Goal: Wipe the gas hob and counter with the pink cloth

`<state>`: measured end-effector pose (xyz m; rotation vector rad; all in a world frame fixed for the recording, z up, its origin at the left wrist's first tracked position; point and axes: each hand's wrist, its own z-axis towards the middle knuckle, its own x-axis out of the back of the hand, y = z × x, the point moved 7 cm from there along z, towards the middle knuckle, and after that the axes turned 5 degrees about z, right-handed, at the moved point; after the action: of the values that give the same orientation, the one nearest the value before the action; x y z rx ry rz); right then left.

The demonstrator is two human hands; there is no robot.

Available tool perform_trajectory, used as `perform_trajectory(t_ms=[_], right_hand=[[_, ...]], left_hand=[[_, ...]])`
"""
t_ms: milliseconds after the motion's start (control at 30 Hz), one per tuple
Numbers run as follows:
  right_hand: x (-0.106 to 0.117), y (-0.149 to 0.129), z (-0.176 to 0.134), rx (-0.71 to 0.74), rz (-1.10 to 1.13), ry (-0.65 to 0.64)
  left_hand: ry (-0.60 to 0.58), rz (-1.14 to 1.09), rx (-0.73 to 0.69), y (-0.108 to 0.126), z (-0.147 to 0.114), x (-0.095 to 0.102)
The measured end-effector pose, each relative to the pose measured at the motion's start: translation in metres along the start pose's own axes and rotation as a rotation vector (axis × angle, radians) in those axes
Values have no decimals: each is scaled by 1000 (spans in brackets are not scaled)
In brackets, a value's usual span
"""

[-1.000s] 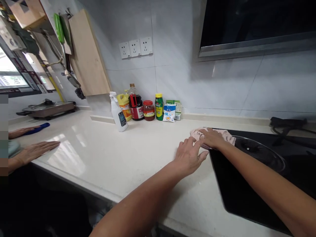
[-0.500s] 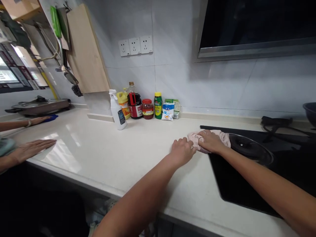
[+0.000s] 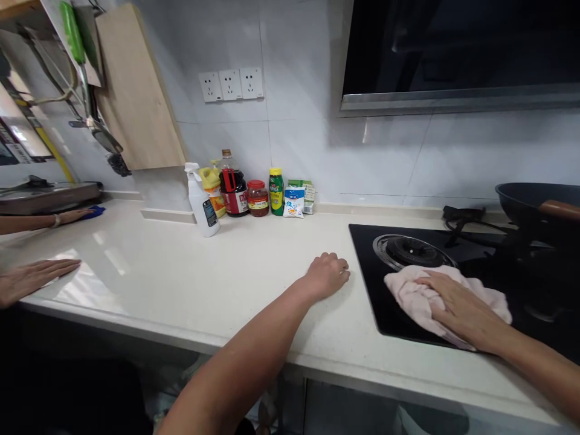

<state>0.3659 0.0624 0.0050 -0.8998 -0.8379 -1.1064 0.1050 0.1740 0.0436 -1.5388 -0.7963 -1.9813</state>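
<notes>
My right hand point(image 3: 462, 311) grips a pale pink cloth point(image 3: 421, 299), pressed flat on the front left of the black glass cooktop point(image 3: 376, 302). The cloth lies just in front of the round burner point(image 3: 412, 251) and overlaps its front edge. On the white countertop point(image 3: 254, 284), left of the cooktop's edge, rests my left hand point(image 3: 328, 275). Its fingers are loosely bent and a little apart, with nothing seen in them.
A dark wok point(image 3: 534, 205) stands on the cooktop's right. Along the wall are a white spray bottle point(image 3: 202, 202), a soy sauce bottle point(image 3: 234, 193), a red-lidded jar point(image 3: 258, 199) and seasoning packs. Another person's hands point(image 3: 40, 278) are at the left, one on a blue cloth point(image 3: 94, 211).
My right hand has drawn the cloth from the cooktop's left edge rightward and nearer, uncovering the burner. My left hand is now apart from the cloth. The view has turned right.
</notes>
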Motion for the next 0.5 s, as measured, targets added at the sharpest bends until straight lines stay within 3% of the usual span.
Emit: perform_trajectory(t_ms=[133, 233, 333, 500], right_hand=[[-1, 27, 4, -43, -117, -4], [-3, 14, 9, -83, -183, 5], [-6, -29, 16, -59, -170, -13], [-17, -138, 26, 82, 4, -87]], left_hand=[[2, -16, -16, 2, 2, -2], [7, -35, -21, 1, 6, -3], [21, -68, -17, -1, 9, -4], [40, -138, -15, -10, 13, 0]])
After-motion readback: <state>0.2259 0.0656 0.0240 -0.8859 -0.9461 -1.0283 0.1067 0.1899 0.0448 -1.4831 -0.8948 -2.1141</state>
